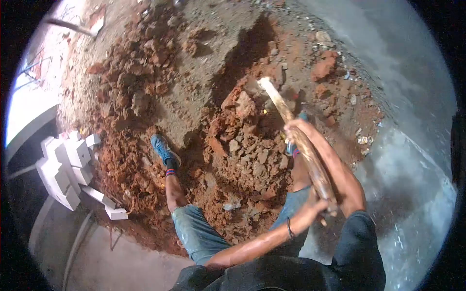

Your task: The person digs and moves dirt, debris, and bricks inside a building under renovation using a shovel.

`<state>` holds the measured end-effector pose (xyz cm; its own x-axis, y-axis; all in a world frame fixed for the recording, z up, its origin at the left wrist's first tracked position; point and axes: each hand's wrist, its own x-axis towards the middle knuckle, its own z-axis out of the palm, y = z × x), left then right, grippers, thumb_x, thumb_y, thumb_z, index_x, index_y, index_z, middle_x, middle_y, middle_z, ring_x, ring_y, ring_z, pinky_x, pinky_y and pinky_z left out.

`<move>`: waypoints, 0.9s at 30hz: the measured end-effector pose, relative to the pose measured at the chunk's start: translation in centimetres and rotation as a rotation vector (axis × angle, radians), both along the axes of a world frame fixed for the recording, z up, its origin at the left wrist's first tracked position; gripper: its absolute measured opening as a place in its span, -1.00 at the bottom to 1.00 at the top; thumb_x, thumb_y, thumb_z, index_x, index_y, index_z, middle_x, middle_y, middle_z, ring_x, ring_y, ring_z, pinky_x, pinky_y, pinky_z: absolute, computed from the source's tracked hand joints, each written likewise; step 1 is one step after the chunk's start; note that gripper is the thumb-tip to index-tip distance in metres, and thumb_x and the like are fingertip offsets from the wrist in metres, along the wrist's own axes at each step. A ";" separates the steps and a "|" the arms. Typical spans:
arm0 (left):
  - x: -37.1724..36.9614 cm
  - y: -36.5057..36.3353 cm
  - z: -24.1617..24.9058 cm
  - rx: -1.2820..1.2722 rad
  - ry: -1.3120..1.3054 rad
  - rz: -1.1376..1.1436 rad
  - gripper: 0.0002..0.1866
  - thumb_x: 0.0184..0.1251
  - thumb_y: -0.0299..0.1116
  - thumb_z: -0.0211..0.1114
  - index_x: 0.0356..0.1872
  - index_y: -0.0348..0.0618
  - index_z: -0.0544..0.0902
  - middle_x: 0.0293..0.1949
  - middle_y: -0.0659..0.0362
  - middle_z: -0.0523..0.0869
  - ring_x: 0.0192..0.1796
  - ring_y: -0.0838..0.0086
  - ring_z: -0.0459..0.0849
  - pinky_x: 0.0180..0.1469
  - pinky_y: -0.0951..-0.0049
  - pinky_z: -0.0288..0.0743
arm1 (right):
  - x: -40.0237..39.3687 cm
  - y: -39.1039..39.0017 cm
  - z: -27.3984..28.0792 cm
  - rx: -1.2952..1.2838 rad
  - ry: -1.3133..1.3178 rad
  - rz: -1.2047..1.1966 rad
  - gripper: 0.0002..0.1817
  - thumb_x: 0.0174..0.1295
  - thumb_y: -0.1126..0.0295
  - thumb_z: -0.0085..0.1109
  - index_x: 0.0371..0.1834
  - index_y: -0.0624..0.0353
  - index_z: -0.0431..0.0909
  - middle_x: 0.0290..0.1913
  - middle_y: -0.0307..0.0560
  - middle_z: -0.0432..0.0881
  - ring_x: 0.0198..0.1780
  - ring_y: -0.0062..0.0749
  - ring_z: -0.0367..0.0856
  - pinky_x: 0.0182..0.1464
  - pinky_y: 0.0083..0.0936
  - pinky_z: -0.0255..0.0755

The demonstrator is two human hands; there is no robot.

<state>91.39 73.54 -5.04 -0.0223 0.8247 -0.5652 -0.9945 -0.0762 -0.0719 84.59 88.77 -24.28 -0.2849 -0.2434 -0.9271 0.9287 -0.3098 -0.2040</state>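
Observation:
A thick wooden handle (309, 154) runs diagonally from the middle of the view down to the lower right. My left hand (315, 207) is closed round its lower end, with a dark band on the wrist. Higher up the same handle, my right hand (298, 127) is wrapped round the wood. The handle's far end looks pale and bright and lies over the broken reddish soil; whether a tool head is fixed there cannot be made out. Clods of loose soil (257, 160) lie between my two feet, below a dark dug hollow (242, 53).
White blocks (63, 167) are piled at the left. A blue shoe (164, 149) stands on the soil at left of centre. A grey wall (407, 194) curves along the right side. Another long handle (70, 25) shows at the top left.

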 end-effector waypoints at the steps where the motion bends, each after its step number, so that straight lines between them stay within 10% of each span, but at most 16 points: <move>1: 0.8 1.2 2.0 0.047 0.038 -0.053 -0.31 0.20 -0.10 0.14 0.24 -0.16 0.03 0.00 0.01 0.49 -0.10 0.40 0.60 -0.39 0.53 0.55 | 1.8 2.4 2.1 -0.013 0.003 0.027 -0.89 0.02 0.38 0.10 -0.53 0.16 0.41 -0.63 -0.22 0.43 -0.66 -0.49 0.42 -0.58 -0.54 0.42; 5: 7.2 3.2 8.2 0.415 -0.003 -0.348 -0.18 0.18 0.05 0.12 0.30 -0.23 -0.02 0.08 0.00 0.38 0.01 0.35 0.48 -0.19 0.40 0.52 | 9.7 8.4 14.4 0.077 -0.165 -0.320 -0.87 0.05 0.38 0.10 -0.53 0.22 0.48 -0.67 -0.12 0.46 -0.70 -0.39 0.45 -0.60 -0.49 0.41; 8: 9.8 1.8 11.1 0.325 0.009 -0.517 -0.35 0.17 -0.05 0.22 0.12 -0.39 0.35 -0.02 -0.03 0.53 0.00 0.28 0.53 -0.03 0.28 0.46 | 17.3 9.5 20.5 0.494 -0.222 -0.398 -0.86 -0.05 0.39 0.21 -0.52 0.20 0.48 -0.63 -0.12 0.50 -0.71 -0.41 0.47 -0.64 -0.47 0.42; 10: 15.4 -1.1 8.3 0.210 0.403 -0.625 -0.49 0.14 -0.11 0.25 -0.05 -0.36 0.49 -0.23 0.03 0.62 -0.16 0.28 0.60 -0.11 0.32 0.50 | 17.1 6.4 23.4 0.909 -0.291 -0.563 -0.87 -0.05 0.44 0.21 -0.47 0.22 0.49 -0.61 -0.15 0.52 -0.67 -0.45 0.49 -0.61 -0.50 0.44; 13: 12.1 -4.4 -1.0 -0.153 1.268 -1.367 -0.66 0.16 -0.16 0.16 -0.16 -0.18 0.56 -0.39 0.11 0.66 -0.34 0.37 0.67 -0.32 0.36 0.56 | 19.3 4.3 17.0 0.777 -0.193 -1.217 -0.75 -0.04 0.51 0.24 -0.26 0.22 0.46 -0.52 -0.16 0.50 -0.60 -0.45 0.47 -0.56 -0.53 0.43; 19: 3.1 4.7 -26.8 -0.243 1.613 -1.284 -0.61 -0.21 -0.09 0.38 -0.31 -0.05 0.65 -0.42 0.06 0.69 -0.40 0.27 0.67 -0.39 0.35 0.54 | 20.1 9.8 2.8 0.713 -0.227 -1.258 -0.85 0.02 0.37 0.23 -0.38 0.19 0.55 -0.41 -0.12 0.59 -0.38 -0.45 0.54 -0.28 -0.52 0.39; 22: 3.4 9.3 -27.7 0.036 1.609 -1.409 -0.66 -0.20 -0.13 0.32 -0.32 -0.02 0.66 -0.46 0.07 0.68 -0.39 0.26 0.67 -0.34 0.28 0.54 | 22.4 11.2 7.6 0.869 -0.073 -1.216 -0.83 0.03 0.38 0.20 -0.35 0.22 0.56 -0.40 -0.06 0.62 -0.32 -0.47 0.58 -0.34 -0.57 0.43; 23: 3.9 10.0 -26.9 -0.011 1.748 -0.964 -0.66 -0.25 -0.08 0.34 -0.37 0.03 0.67 -0.53 0.06 0.66 -0.41 0.27 0.67 -0.32 0.29 0.54 | 23.1 11.6 9.4 1.015 0.097 -1.119 -0.89 0.05 0.42 0.15 -0.39 0.22 0.54 -0.37 -0.04 0.62 -0.31 -0.43 0.60 -0.45 -0.61 0.44; 24: 4.5 11.2 -25.8 -0.024 1.681 -1.043 -0.64 -0.27 -0.06 0.33 -0.41 -0.03 0.67 -0.59 0.06 0.64 -0.45 0.25 0.65 -0.34 0.31 0.54 | 23.7 11.9 11.2 1.158 0.267 -1.025 -0.93 0.07 0.47 0.10 -0.42 0.22 0.51 -0.35 -0.02 0.62 -0.29 -0.40 0.61 -0.55 -0.66 0.45; 25: 4.5 12.4 -24.0 0.025 1.757 -1.249 -0.63 -0.27 -0.04 0.33 -0.44 -0.07 0.66 -0.58 0.05 0.65 -0.46 0.24 0.65 -0.35 0.32 0.53 | 26.3 13.5 11.3 1.010 0.373 -1.158 -0.78 0.07 0.61 0.06 -0.19 0.25 0.53 -0.26 0.04 0.62 -0.23 -0.32 0.63 -0.14 -0.44 0.59; 26: 4.6 13.1 -21.9 0.061 1.819 -1.463 -0.61 -0.28 -0.02 0.32 -0.47 -0.11 0.66 -0.56 0.04 0.65 -0.47 0.23 0.64 -0.37 0.32 0.53 | 26.7 14.5 11.9 1.156 0.461 -1.295 -0.84 0.06 0.53 0.13 -0.26 0.23 0.53 -0.36 -0.03 0.59 -0.32 -0.36 0.61 -0.30 -0.49 0.57; 27: 6.1 12.4 -20.6 0.032 1.829 -1.465 -0.61 -0.28 -0.02 0.32 -0.47 -0.11 0.66 -0.56 0.04 0.65 -0.47 0.23 0.64 -0.37 0.32 0.53 | 22.4 15.4 16.0 1.063 -0.013 -1.660 -0.87 0.02 0.43 0.22 -0.41 0.18 0.48 -0.49 -0.16 0.51 -0.45 -0.43 0.53 -0.43 -0.55 0.46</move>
<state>97.53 85.89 -25.63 0.0921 0.7605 -0.6428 0.6196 0.4616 0.6349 106.94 104.17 -8.26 0.3989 0.7705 -0.4972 -0.0954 -0.5044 -0.8582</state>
